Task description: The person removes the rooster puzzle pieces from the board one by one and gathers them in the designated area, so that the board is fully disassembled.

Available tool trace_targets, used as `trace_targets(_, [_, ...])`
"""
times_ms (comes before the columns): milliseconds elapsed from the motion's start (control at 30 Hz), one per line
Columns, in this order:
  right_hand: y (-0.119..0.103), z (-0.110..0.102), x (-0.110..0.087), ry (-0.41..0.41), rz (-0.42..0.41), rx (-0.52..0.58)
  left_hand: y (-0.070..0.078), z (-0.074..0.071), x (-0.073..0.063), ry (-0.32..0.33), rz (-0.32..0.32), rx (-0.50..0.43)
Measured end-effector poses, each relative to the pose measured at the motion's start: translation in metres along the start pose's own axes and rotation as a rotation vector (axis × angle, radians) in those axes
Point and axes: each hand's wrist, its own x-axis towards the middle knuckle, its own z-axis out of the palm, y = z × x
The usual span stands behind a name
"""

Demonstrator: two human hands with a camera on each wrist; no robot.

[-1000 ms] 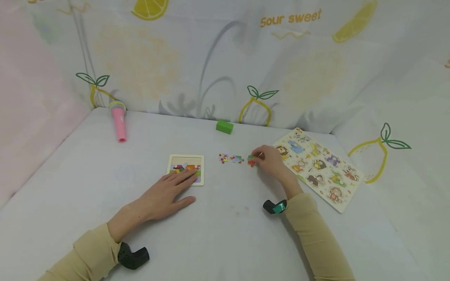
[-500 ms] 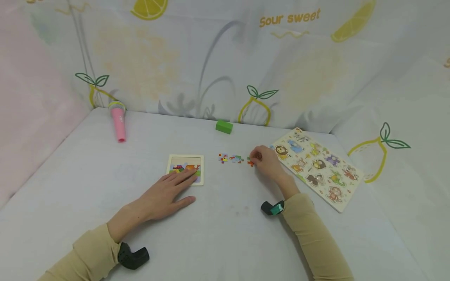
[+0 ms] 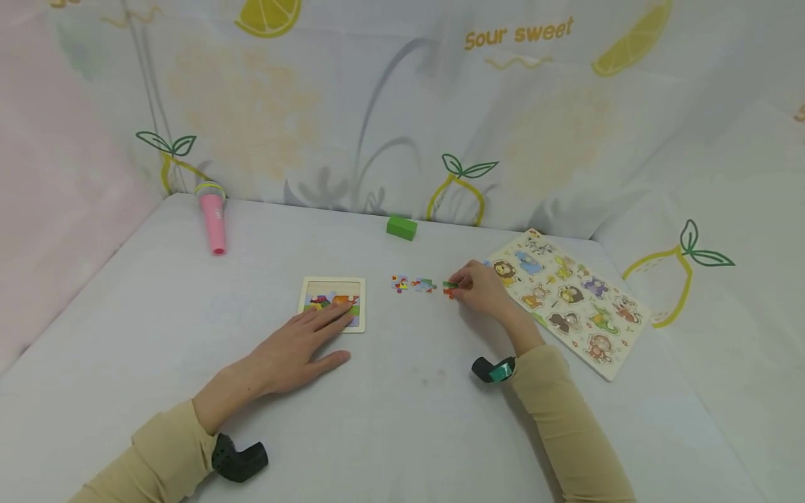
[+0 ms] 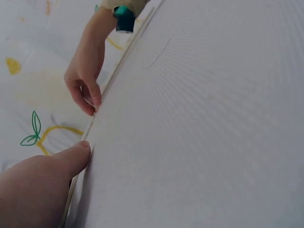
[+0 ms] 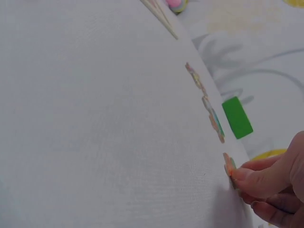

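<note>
My left hand (image 3: 292, 349) lies with straight fingers over a small jigsaw puzzle in a pale wooden frame (image 3: 333, 280), covering its lower part. The puzzle's upper part shows bare wood above a few colourful fitted pieces. Over on the right, my right hand (image 3: 483, 290) pinches a green and red puzzle piece (image 3: 448, 288) between thumb and fingers, low at the table. In the right wrist view this piece (image 5: 230, 165) is partly covered by the fingers. Two loose puzzle pieces, one with red and yellow (image 3: 400, 283) and one bluish (image 3: 423, 284), lie left of it in a row.
A wooden animal puzzle board (image 3: 566, 300) lies at an angle right of my right hand. Behind the loose pieces sits a green block (image 3: 402, 228) near the back edge. A pink toy microphone (image 3: 214, 220) lies at the back left. A printed curtain hangs behind.
My right hand shifts slightly left and then back right, its fingers moving a little at the green and red puzzle piece. The left hand stays on the framed puzzle.
</note>
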Motion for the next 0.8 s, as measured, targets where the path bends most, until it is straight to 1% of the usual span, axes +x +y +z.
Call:
trace_targets(133, [-0.002,-0.004,-0.001,-0.026,-0.002,0.004,0.001,0.0,0.0,0.005,-0.002,-0.01])
trace_targets(300, [-0.004,-0.005,-0.003,-0.012,-0.052,-0.011,0.0,-0.001,0.0,-0.002,-0.018,-0.063])
trace_targets(400, [-0.003,-0.003,-0.002,-0.013,-0.046,-0.016,-0.002,-0.002,-0.001,0.007,-0.032,-0.118])
trace_targets(500, [0.0,-0.002,0.0,-0.023,-0.022,-0.027,-0.005,-0.002,-0.001,0.039,-0.029,-0.142])
trace_targets(667, [0.002,0.001,0.003,-0.036,0.004,-0.052,-0.011,-0.004,-0.006,0.076,-0.024,-0.095])
trace_targets(800, [0.001,0.0,0.003,-0.041,0.012,-0.055,-0.012,-0.011,-0.015,0.076,-0.039,-0.065])
